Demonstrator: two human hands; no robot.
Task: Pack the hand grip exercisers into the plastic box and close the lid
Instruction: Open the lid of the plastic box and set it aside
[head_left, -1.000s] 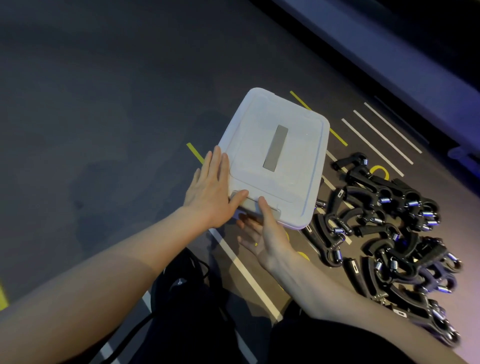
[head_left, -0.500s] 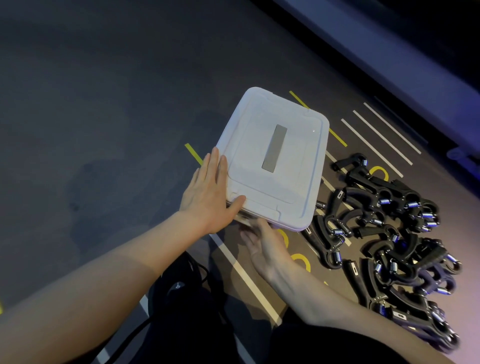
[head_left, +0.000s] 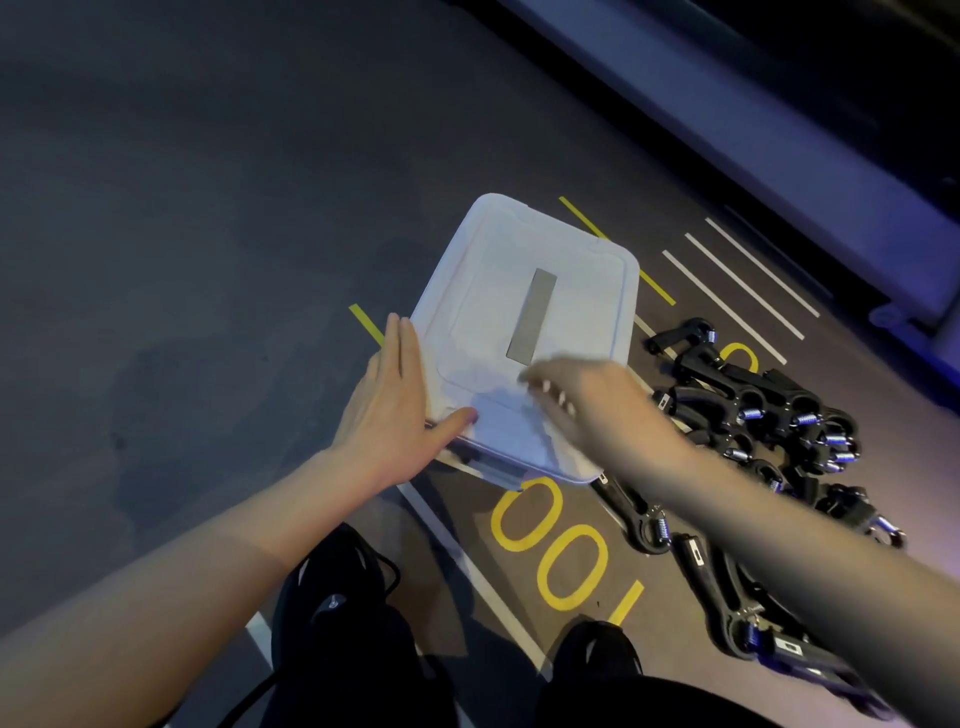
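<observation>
Sitting on dark floor, plastic box (head_left: 524, 332) with white lid (head_left: 498, 291) on top, grey strip (head_left: 532, 314) at lid centre. Left hand (head_left: 389, 410) flat against box left side, fingers straight, thumb on near lid edge. Right hand (head_left: 587, 400) blurred above near right lid corner; grasp cannot tell. Hand grip exercisers (head_left: 769, 431) piled on floor to right of right hand, outside box. Yellow "100" marking (head_left: 550, 540) below both hands.
</observation>
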